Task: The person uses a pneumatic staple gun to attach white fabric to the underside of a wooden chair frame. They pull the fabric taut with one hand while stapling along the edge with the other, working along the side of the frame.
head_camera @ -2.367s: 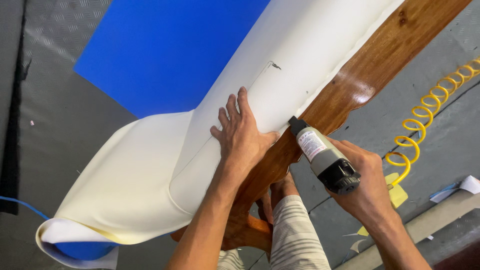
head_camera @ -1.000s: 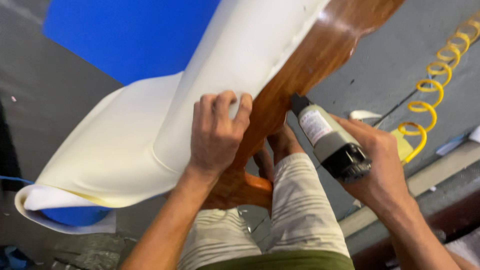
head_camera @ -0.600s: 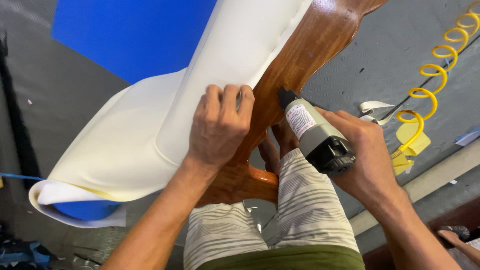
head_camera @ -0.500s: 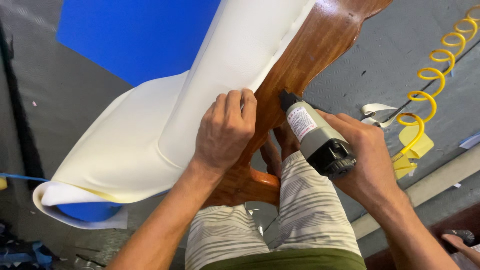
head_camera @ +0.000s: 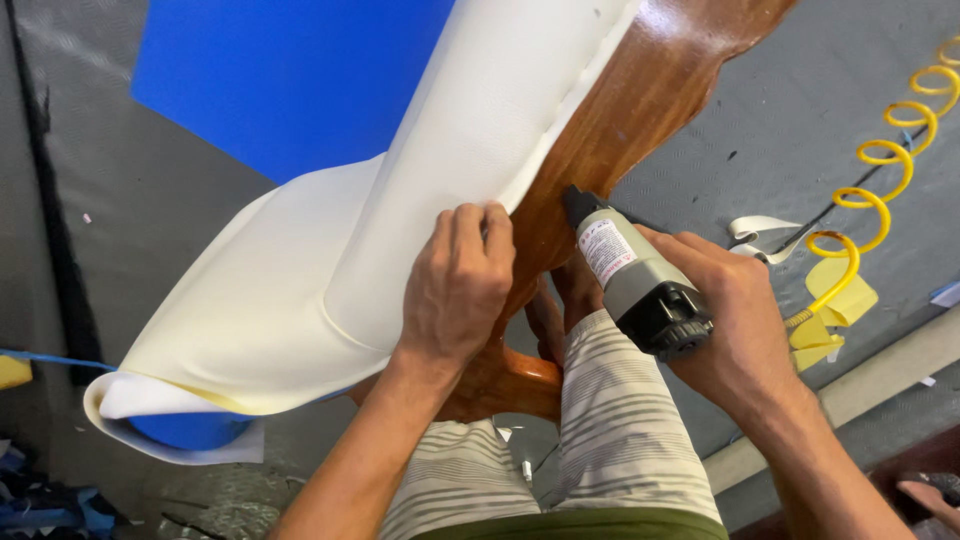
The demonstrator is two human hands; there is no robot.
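The left hand [head_camera: 458, 285] pinches the cream foam sheet [head_camera: 330, 270] against the glossy brown wooden frame [head_camera: 640, 100]. The right hand [head_camera: 735, 320] clasps a grey pneumatic stapler [head_camera: 637, 275] bearing a white rectangular label, its nose touching the frame.

Centre: polished brown wooden chair frame [head_camera: 640, 110] runs from upper right down to lower middle, above the person's striped-shorts legs [head_camera: 620, 430].
Left of frame: cream-white upholstery sheet [head_camera: 400, 230] drapes over it; left hand [head_camera: 460, 285] presses on the sheet's edge.
Right of frame: right hand [head_camera: 730, 320] grips the grey pneumatic staple gun [head_camera: 635, 275], nose touching the wood.
Far right, on floor: coiled yellow air hose [head_camera: 880, 200].
Behind sheet: blue flat panel [head_camera: 280, 80].
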